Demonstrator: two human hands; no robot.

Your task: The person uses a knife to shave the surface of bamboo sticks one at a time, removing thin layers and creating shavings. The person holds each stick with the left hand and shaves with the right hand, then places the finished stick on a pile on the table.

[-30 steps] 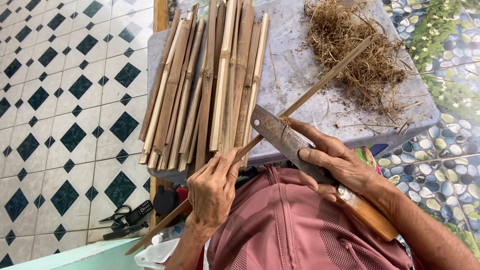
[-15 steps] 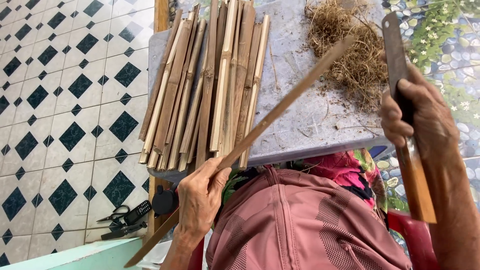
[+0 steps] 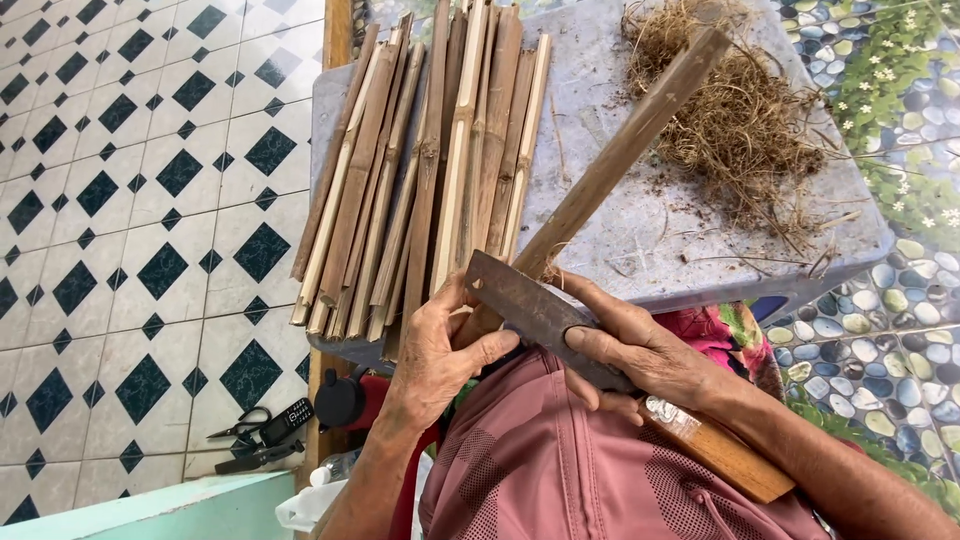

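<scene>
My left hand (image 3: 440,350) grips the near end of a long bamboo strip (image 3: 625,145) that slants up to the right over a grey table (image 3: 600,230). My right hand (image 3: 640,350) holds a heavy knife with a dark rusty blade (image 3: 520,300) and a wooden handle (image 3: 730,460). The blade lies across the strip close to my left thumb. A pile of split bamboo strips (image 3: 430,170) lies on the left half of the table. My knee in pink cloth (image 3: 540,470) is below both hands.
A heap of dry fibrous shavings (image 3: 740,120) sits at the table's far right. Scissors and a small black phone (image 3: 265,430) lie on the tiled floor at lower left. A pebble-patterned floor (image 3: 900,300) is on the right.
My right hand, raised with the knife at the right half a second ago, has come back down so the blade rests on the strip near my left hand.
</scene>
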